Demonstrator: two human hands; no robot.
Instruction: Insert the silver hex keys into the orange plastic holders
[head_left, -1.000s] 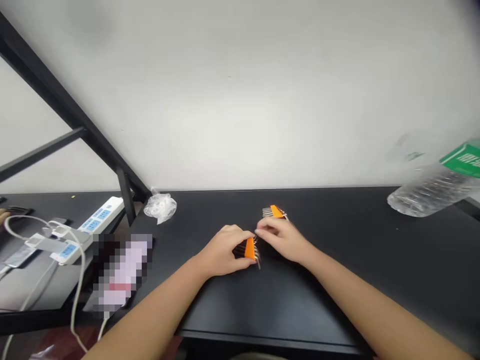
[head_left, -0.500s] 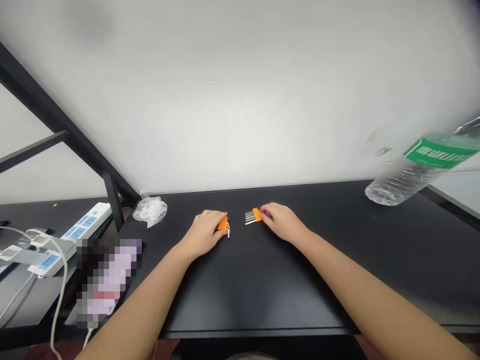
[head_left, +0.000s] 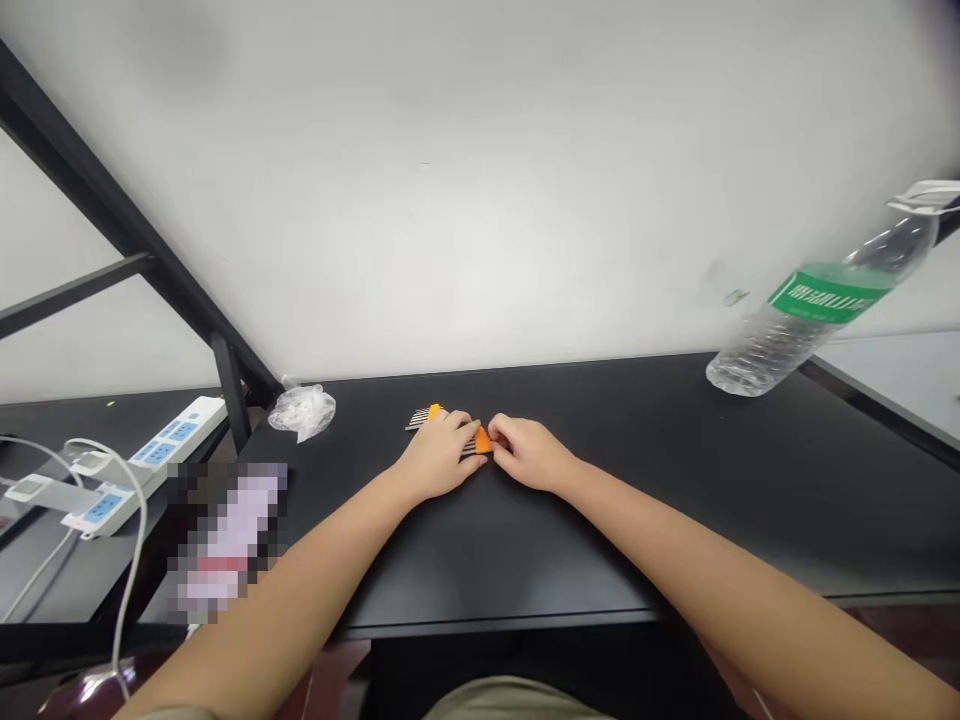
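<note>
Two orange holders with rows of thin metal keys or bits lie near the middle of the black table. One orange holder (head_left: 434, 411) rests behind and left of my left hand, its metal pieces pointing left. My left hand (head_left: 442, 455) is closed over the metal pieces of the other orange holder (head_left: 483, 440), which partly hide under its fingers. Fingertips of my right hand (head_left: 525, 450) pinch this same holder at its right edge.
Crumpled clear plastic (head_left: 303, 411) lies at the table's back left. A large green-labelled bottle (head_left: 825, 293) stands at the right. On the left are a white power strip (head_left: 161, 455) with cables, a blurred-out flat object (head_left: 236, 535) and a black frame (head_left: 229, 390).
My hands have come together at the middle. The left hand's earlier holder now lies behind it, and the right hand's holder has moved left between both hands. The view has shifted slightly.
</note>
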